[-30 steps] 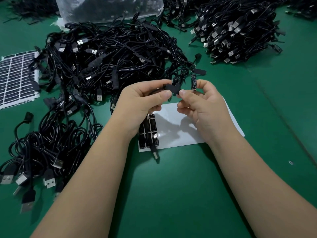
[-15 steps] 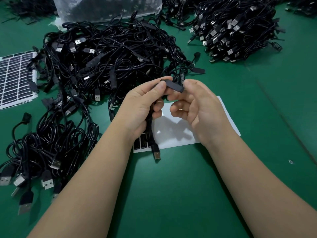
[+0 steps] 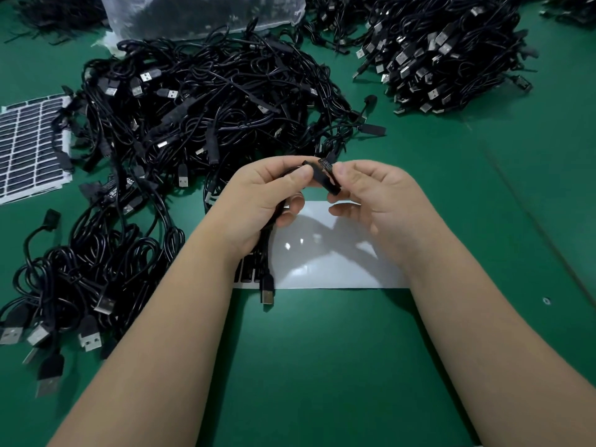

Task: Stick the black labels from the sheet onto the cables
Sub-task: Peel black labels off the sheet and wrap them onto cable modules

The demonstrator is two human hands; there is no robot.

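Observation:
My left hand (image 3: pixel 258 201) grips a black cable (image 3: pixel 267 250) whose USB plug (image 3: pixel 267 296) hangs down onto the table. Its flat black connector block (image 3: pixel 324 181) sticks out between both hands. My right hand (image 3: pixel 374 195) pinches a small black label (image 3: pixel 326 164) against the top of that block. Under my hands lies the white label sheet (image 3: pixel 335 262), mostly bare backing, with a few black labels (image 3: pixel 246 275) left at its left edge.
A big tangle of black USB cables (image 3: pixel 206 108) fills the table behind my hands, and another heap (image 3: pixel 74 275) lies at the left. A tidier pile (image 3: pixel 445 53) sits far right. A full label sheet (image 3: pixel 29 146) lies far left. A plastic bag (image 3: pixel 200 14) stands at the back.
The right hand has brought the label, held upright a second ago, onto the connector block. Both hands shifted slightly and the block now points toward the right hand.

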